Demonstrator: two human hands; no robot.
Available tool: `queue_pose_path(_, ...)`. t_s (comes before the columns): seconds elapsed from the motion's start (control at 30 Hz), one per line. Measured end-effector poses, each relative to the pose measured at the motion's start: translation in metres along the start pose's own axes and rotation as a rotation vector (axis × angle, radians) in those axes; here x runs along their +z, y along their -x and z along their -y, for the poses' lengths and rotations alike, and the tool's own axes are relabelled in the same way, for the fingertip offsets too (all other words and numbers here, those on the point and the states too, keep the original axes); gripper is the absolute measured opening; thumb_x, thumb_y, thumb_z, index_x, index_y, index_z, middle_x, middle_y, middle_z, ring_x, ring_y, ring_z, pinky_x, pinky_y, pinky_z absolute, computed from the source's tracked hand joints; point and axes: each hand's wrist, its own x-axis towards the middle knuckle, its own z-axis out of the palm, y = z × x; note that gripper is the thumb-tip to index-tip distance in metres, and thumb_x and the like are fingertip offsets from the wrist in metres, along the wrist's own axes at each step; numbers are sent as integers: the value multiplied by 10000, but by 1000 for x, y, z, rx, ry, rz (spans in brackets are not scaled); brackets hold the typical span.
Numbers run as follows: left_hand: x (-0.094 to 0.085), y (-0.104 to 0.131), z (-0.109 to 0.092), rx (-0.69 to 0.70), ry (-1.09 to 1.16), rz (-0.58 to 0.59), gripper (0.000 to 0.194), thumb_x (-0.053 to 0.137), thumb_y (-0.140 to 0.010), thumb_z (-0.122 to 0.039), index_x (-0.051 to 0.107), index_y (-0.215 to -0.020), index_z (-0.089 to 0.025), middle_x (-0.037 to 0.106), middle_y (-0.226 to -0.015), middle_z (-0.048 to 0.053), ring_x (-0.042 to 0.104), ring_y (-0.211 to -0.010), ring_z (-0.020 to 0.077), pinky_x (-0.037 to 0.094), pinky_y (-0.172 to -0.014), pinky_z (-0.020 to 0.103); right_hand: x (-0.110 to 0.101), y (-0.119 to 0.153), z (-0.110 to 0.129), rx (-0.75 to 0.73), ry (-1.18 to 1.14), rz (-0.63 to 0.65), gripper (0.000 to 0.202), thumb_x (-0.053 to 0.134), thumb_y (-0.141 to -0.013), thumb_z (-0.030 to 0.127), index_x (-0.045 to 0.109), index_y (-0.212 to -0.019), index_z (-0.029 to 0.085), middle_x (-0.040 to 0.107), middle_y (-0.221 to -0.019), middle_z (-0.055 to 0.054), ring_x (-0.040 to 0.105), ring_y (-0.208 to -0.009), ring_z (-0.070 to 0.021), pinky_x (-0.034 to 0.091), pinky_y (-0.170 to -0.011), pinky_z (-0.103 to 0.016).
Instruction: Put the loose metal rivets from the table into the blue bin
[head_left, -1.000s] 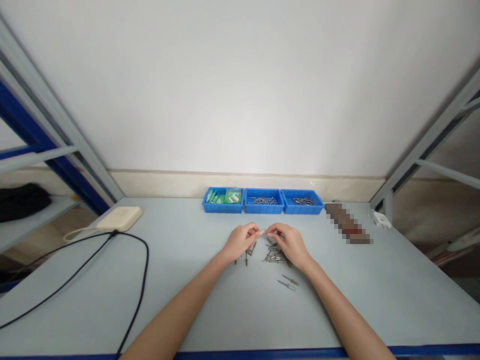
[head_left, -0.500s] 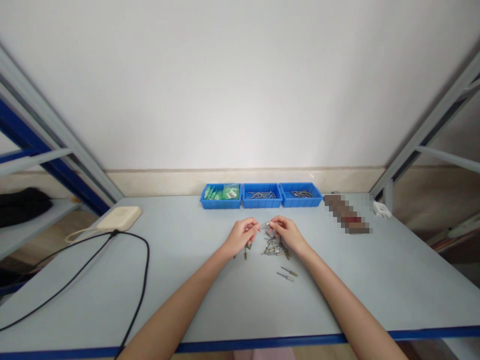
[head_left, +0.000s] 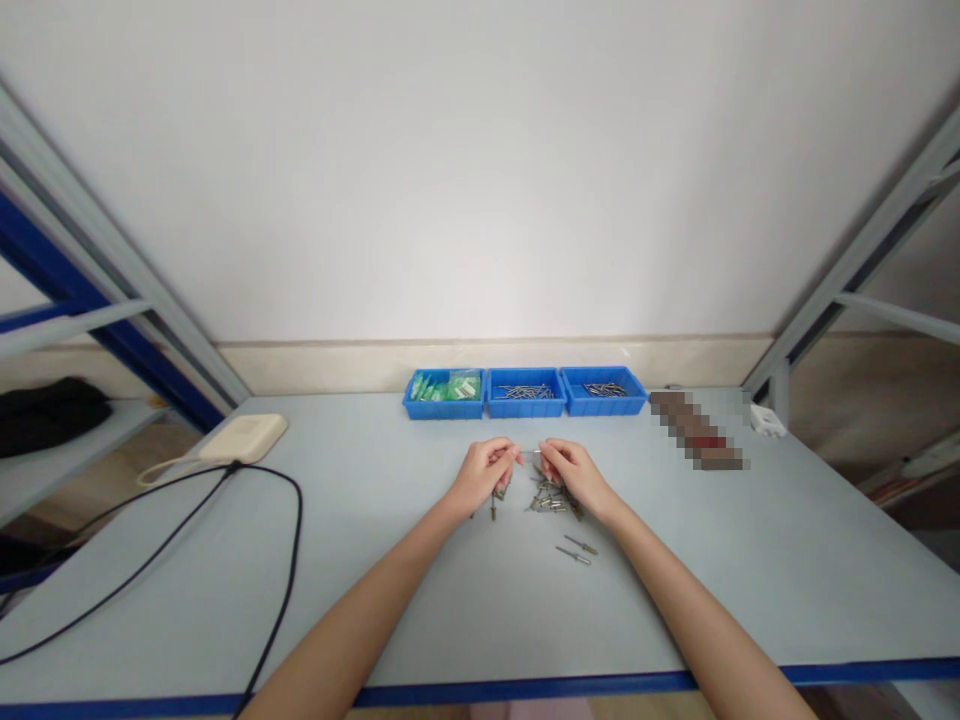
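A blind rivet (head_left: 530,453) spans the gap between my two hands just above the table. My left hand (head_left: 487,473) pinches its thin pin end, and the fingertips of my right hand (head_left: 571,467) close on its thicker sleeve end. Beneath and beside my right hand lies a loose pile of rivets (head_left: 551,497), partly hidden by the fingers. A few more rivets (head_left: 493,508) lie under my left hand, partly covered. Nearer to me, two single rivets (head_left: 575,555) rest side by side on the table.
Three blue bins stand in a row at the back: one with green packets (head_left: 448,387), one with long metal pins (head_left: 525,392), one with short darker pieces (head_left: 604,389). A white box (head_left: 251,437) and black cable (head_left: 297,520) lie left. A white plug-like block (head_left: 766,421) sits right.
The rivet between my hands has gone from slightly tilted to nearly level, with my right fingers covering more of its sleeve. The whole view has shifted slightly.
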Motion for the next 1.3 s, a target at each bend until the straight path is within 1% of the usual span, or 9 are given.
queue_pose_path(0.17, 0, 0, 0, 2, 11, -17, 305, 500, -812, -452, 530, -801, -149, 442, -452, -74, 378, -385, 69, 310, -434, 191, -1, 0, 2, 18, -53, -44, 283, 495, -813, 447, 542, -766, 172, 521, -626, 23, 406, -515, -102, 331, -517, -230)
queue_pose_path(0.23, 0, 0, 1, 4, -1, -9, 300, 496, -816, -446, 520, -762, -152, 429, -443, -75, 371, -386, 66, 311, -439, 191, -1, 0, 2, 16, -36, -40, 300, 483, -822, 445, 532, -709, 171, 495, -595, 27, 403, -517, -102, 328, -521, -230)
queue_pose_path(0.33, 0, 0, 2, 9, -34, -4, 339, 474, -828, -439, 472, -634, -161, 400, -432, -68, 369, -397, 63, 316, -457, 191, -2, 2, 4, 8, 3, -1, 406, 434, -854, 457, 465, -563, 176, 427, -519, 33, 388, -505, -100, 318, -523, -232)
queue_pose_path(0.43, -1, 0, 2, 15, -55, -7, 369, 465, -833, -444, 452, -594, -163, 396, -437, -61, 375, -409, 64, 321, -464, 192, -1, 2, 5, 4, 2, 26, 432, 416, -868, 460, 467, -548, 174, 426, -505, 30, 389, -497, -101, 322, -524, -234)
queue_pose_path(0.63, 0, 0, -1, 3, -23, -15, 341, 510, -802, -490, 535, -763, -152, 430, -451, -73, 373, -389, 64, 312, -440, 189, -3, 1, 3, -25, -4, -47, 263, 501, -827, 424, 575, -789, 175, 524, -626, 18, 433, -549, -114, 345, -531, -228)
queue_pose_path(0.83, 0, 0, 2, 11, -60, -25, 391, 472, -823, -486, 491, -613, -156, 397, -427, -60, 378, -404, 68, 328, -460, 195, -4, 3, 5, -12, 72, 2, 417, 413, -875, 455, 473, -573, 174, 416, -521, 34, 395, -519, -106, 311, -531, -234)
queue_pose_path(0.93, 0, 0, 1, 7, -51, -24, 379, 472, -822, -488, 497, -637, -157, 397, -430, -64, 372, -398, 66, 327, -459, 195, -3, 3, 6, -16, 73, 2, 411, 397, -883, 451, 477, -588, 176, 426, -531, 32, 397, -518, -107, 321, -534, -234)
queue_pose_path(1.1, 0, 1, 0, -7, -9, -14, 359, 492, -803, -514, 518, -791, -157, 430, -463, -74, 377, -391, 67, 311, -435, 190, -2, 3, 6, -35, 37, -27, 279, 438, -866, 422, 526, -751, 183, 505, -618, 27, 418, -532, -109, 348, -535, -228)
queue_pose_path(1.3, 0, 2, -3, 23, -63, -20, 405, 451, -832, -499, 434, -591, -174, 382, -422, -64, 364, -404, 71, 324, -466, 197, -3, 5, 8, -18, 58, 18, 436, 387, -890, 459, 462, -565, 179, 411, -510, 34, 387, -506, -105, 325, -531, -232)
